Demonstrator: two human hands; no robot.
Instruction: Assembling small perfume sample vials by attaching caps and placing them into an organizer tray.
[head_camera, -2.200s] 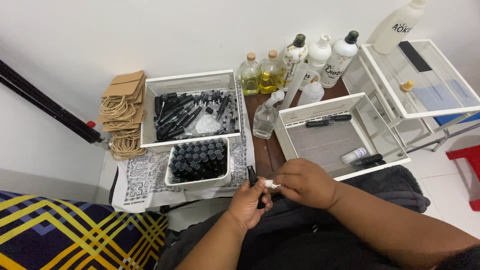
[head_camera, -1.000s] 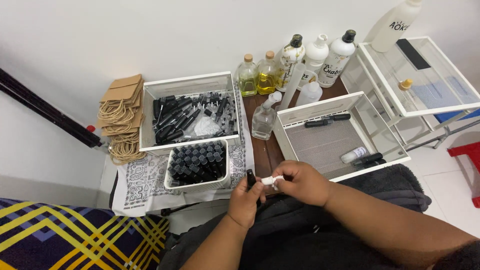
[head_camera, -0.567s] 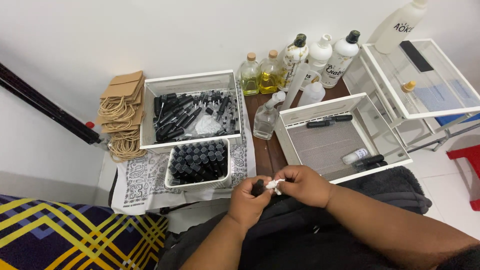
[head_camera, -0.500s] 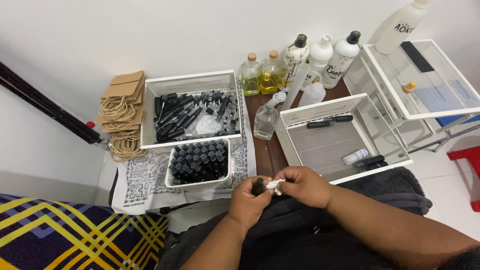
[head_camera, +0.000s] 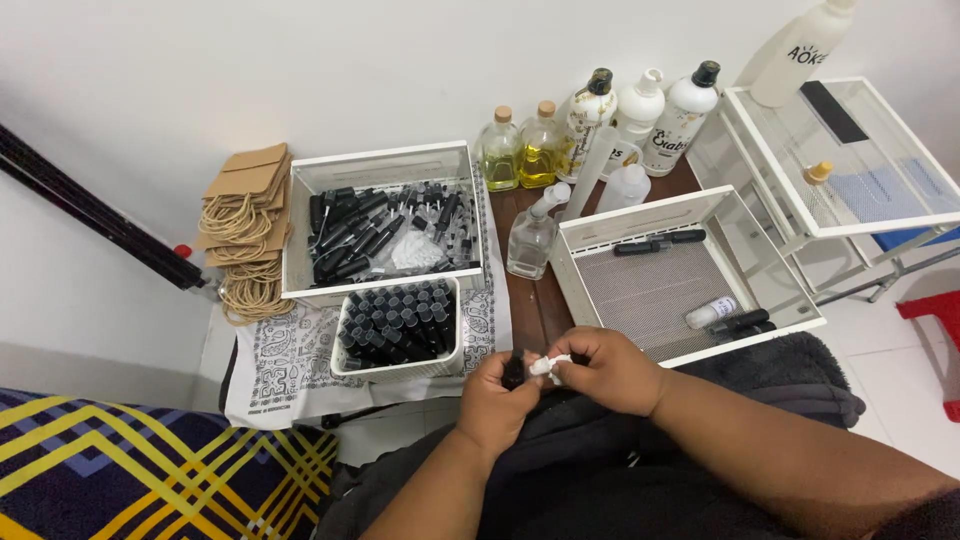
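Resting between both hands just off the near edge of the table (head_camera: 538, 305), a small black vial (head_camera: 515, 372) is pinched in the fingers of the left hand (head_camera: 497, 397), which is curled closed around it. A crumpled white wipe (head_camera: 548, 366) is gripped by the fingertips of the right hand (head_camera: 608, 371) and is pressed against the side of the vial, so that the two hands almost touch over the lap. Whether the vial is capped cannot be told.

Just beyond the left hand, at the near edge, a small white tray (head_camera: 345, 366) is packed with upright black-capped vials (head_camera: 397, 320) in rows. Behind it, a larger white bin (head_camera: 300, 230) is filled with loose black sprayer tops and tubes (head_camera: 375, 225), lying in a heap. Both are set on a patterned black-and-white cloth (head_camera: 290, 360).

Toward the right edge, a white mesh-bottomed basket (head_camera: 660, 208) is seen holding two black vials at its far side, and one white-labelled vial and one black vial at its near right corner. Between bin and basket, a clear spray bottle (head_camera: 530, 240) stands upright. Along the far edge, two yellow-liquid bottles (head_camera: 520, 150) and several white pump bottles (head_camera: 660, 115) are lined against the wall. At the far left corner, brown paper bags (head_camera: 245, 200) with rope handles are stacked.
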